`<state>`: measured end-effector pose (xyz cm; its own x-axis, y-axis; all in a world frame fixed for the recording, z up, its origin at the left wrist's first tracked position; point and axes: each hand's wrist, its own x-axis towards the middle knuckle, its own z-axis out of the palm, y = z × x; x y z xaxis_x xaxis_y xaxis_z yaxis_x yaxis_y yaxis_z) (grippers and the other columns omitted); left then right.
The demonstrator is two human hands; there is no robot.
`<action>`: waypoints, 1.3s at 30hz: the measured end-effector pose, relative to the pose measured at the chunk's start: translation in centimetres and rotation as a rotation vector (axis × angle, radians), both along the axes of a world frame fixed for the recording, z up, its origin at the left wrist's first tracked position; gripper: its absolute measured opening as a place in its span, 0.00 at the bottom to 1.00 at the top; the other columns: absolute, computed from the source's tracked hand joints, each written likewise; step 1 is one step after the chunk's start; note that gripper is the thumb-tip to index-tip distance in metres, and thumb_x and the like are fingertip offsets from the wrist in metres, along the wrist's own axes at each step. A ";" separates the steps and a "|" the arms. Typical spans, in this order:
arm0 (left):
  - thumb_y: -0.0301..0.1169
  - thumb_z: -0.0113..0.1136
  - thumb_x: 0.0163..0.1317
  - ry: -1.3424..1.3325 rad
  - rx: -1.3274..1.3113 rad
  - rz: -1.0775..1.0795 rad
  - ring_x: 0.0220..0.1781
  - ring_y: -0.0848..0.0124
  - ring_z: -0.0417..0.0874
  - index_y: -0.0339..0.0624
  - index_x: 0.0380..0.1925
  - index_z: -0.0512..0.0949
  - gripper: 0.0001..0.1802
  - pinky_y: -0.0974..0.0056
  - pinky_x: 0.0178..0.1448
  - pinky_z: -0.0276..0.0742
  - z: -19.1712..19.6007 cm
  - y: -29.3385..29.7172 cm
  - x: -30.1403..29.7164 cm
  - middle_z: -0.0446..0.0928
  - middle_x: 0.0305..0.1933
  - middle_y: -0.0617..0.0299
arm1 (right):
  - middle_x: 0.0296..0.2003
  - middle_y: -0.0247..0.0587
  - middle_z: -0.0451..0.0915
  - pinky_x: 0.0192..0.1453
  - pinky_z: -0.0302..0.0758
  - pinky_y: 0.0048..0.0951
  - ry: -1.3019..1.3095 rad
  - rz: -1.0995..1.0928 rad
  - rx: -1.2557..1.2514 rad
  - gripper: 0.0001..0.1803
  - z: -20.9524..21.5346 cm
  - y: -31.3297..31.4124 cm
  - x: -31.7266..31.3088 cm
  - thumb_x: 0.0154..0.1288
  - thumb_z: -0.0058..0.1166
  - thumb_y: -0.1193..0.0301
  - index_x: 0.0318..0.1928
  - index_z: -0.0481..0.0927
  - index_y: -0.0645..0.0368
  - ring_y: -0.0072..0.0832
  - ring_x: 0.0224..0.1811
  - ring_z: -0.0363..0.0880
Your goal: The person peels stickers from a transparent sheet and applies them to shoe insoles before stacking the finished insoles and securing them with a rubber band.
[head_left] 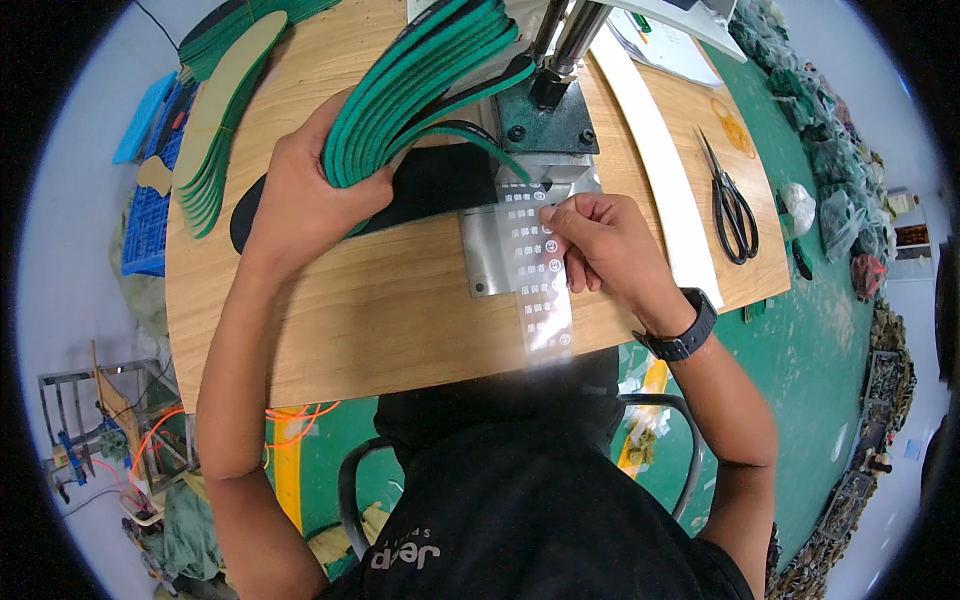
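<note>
Your left hand (315, 190) is gripping fanned green insoles (400, 100), risking spillage if loosening; your right hand (610, 245) is pinching printed film (541, 285), risking skewing if overpulling.

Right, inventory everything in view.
Table: one, tan, centre
Held insoles: several, green and black, upper centre
Flat insole: one, black, beneath held insoles
Other insoles: several, green and beige, upper left
Printed strip: one, clear, centre
Metal plate: one, silver, under printed strip
Machine base: one, dark, upper centre
Curved strip: one, white, upper right
Scissors: one pair, black, right
Bands: unclear count, yellow, beyond scissors
Papers: unclear count, white, upper right
Crate: one, blue, left of table
Bags: many, mostly greenish, far right
Chair: one, dark, lower centre
Shirt: one, black, lower centre
Watch: one, black, right of centre
Left grip: one, bare, around held insoles
Right grip: one, bare, on printed strip
</note>
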<state>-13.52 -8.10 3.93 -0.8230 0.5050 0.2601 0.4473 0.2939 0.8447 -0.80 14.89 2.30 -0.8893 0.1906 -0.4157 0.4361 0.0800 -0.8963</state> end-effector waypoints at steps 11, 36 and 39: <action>0.38 0.68 0.44 0.168 -0.424 0.029 0.52 0.63 0.77 0.38 0.62 0.64 0.43 0.62 0.57 0.69 0.2 -3.7 2.3 0.76 0.49 0.46 | 0.18 0.31 0.76 0.20 0.66 0.17 0.187 0.025 0.245 0.13 2.5 4.5 1.5 0.67 0.51 0.63 0.30 0.78 0.60 0.14 0.16 0.71; 0.37 0.75 0.31 0.422 -0.620 -0.205 0.48 0.48 0.72 0.39 0.52 0.68 0.43 0.54 0.53 0.68 5.9 -8.4 8.8 0.73 0.42 0.46 | 0.41 0.50 0.75 0.49 0.69 0.42 0.791 0.949 0.858 0.31 4.1 -9.3 -3.0 0.41 0.68 0.63 0.45 0.71 0.65 0.45 0.48 0.71; 0.36 0.75 0.34 0.134 -0.334 -0.016 0.58 0.55 0.70 0.42 0.63 0.61 0.52 0.56 0.61 0.66 2.0 -14.5 9.2 0.70 0.53 0.48 | 0.37 0.50 0.75 0.46 0.69 0.41 0.719 0.920 0.931 0.26 4.5 -10.2 -2.5 0.44 0.66 0.62 0.40 0.71 0.64 0.45 0.43 0.73</action>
<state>-4.34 -22.62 5.97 -0.7839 0.5931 0.1836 0.5546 0.5362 0.6363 -3.32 4.72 6.83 -0.7990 -0.5922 0.1046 -0.5846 0.7240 -0.3662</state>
